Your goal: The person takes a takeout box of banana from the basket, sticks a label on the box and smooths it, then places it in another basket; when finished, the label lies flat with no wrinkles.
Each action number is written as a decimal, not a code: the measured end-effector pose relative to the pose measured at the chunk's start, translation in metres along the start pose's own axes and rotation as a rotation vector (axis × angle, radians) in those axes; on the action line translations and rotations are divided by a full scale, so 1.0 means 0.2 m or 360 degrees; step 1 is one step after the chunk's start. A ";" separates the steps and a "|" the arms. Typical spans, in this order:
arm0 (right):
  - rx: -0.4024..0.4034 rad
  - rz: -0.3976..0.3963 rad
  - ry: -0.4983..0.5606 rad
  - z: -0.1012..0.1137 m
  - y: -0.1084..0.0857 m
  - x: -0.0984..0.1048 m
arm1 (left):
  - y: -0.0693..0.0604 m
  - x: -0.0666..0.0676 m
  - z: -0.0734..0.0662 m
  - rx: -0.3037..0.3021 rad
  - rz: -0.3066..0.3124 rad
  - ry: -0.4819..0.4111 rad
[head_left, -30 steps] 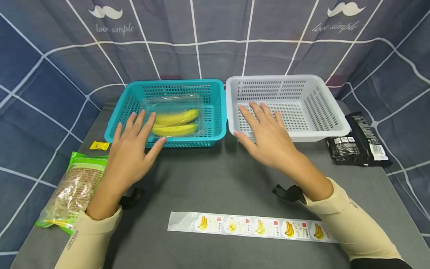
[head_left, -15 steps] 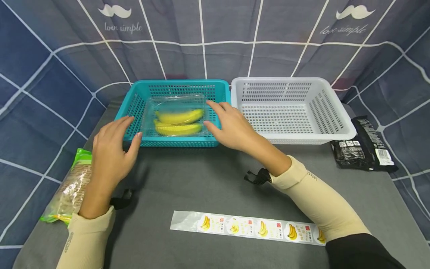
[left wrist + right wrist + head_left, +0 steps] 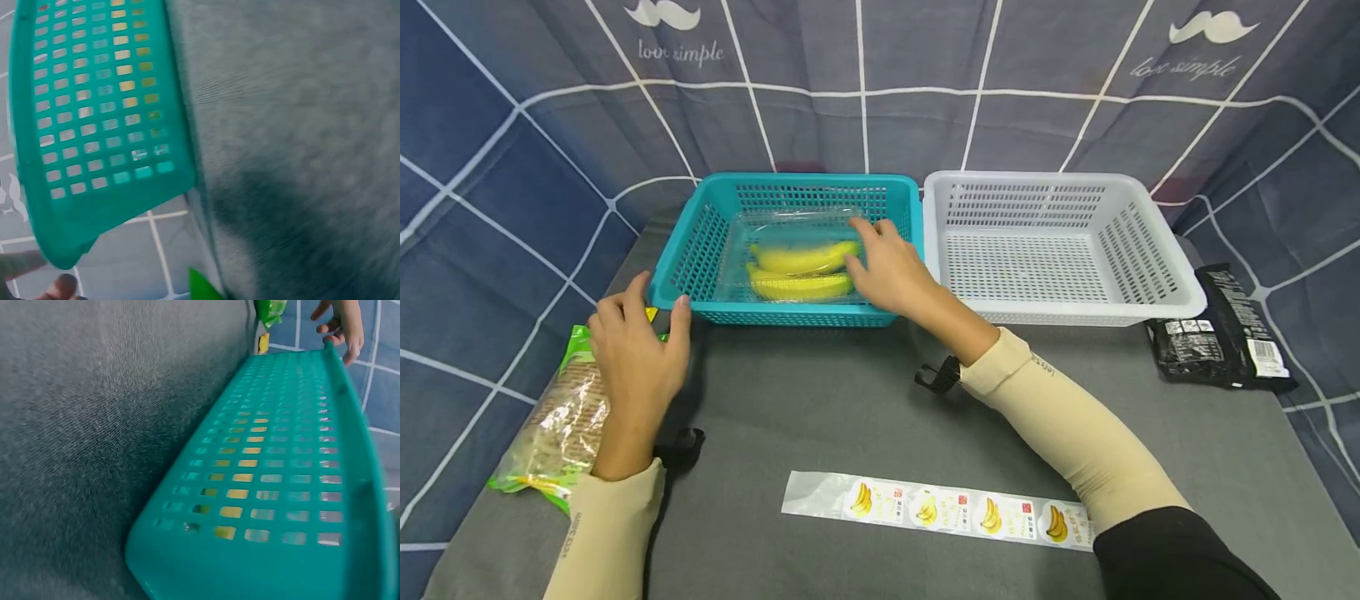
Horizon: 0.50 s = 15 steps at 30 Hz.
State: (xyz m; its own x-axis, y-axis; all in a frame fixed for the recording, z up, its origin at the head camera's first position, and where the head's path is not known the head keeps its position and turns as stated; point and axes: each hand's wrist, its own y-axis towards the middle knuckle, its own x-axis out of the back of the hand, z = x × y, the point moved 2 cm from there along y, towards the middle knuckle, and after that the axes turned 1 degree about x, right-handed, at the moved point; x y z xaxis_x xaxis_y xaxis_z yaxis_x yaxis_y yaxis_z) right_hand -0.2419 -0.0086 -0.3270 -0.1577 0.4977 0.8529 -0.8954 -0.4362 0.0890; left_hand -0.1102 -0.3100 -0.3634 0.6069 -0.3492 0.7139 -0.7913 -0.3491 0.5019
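Observation:
Inside the teal basket [image 3: 790,318] lies a clear plastic container [image 3: 737,267] with yellow bananas [image 3: 805,287]. My right hand [image 3: 898,271] reaches over the basket's right part, fingers bent down at the container's right end; whether they touch it cannot be told. Beside the basket's front left corner is my left hand [image 3: 636,358], thumb and fingers spread, holding nothing visible. In the right wrist view the left hand [image 3: 347,328] shows at the far end of the teal basket [image 3: 294,456]. The left wrist view has its fingertips [image 3: 59,287] near the basket's corner [image 3: 62,231].
A white basket [image 3: 1060,313] stands right of the teal one, with a black packet [image 3: 1221,333] beside it. At the left lies a green-edged clear bag [image 3: 561,425] of brown food. A strip of banana stickers [image 3: 940,508] lies in front, its right end under the right sleeve.
My right hand has moved left from over the white basket to the container's right end. My left hand has drawn away from the container, leftwards to the teal basket's corner.

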 end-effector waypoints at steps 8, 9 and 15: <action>-0.0323 0.0028 0.0275 -0.01 0.12 -0.07 | -0.03 -0.05 0.02 0.0038 0.0124 -0.0170; -0.0351 0.0060 0.0319 -0.01 0.13 -0.08 | -0.03 -0.06 0.02 0.0032 0.0114 -0.0192; -0.0426 0.0209 0.0532 -0.04 0.16 -0.11 | -0.03 -0.07 0.03 0.0025 0.0076 -0.0244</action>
State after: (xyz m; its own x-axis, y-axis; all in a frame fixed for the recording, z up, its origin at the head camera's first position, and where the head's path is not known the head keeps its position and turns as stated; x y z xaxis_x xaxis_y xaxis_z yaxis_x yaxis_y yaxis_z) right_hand -0.2705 -0.0273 -0.3462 -0.3637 0.6853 0.6309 -0.9281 -0.3243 -0.1828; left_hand -0.1141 -0.3083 -0.3784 0.5740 -0.4939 0.6531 -0.8188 -0.3422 0.4609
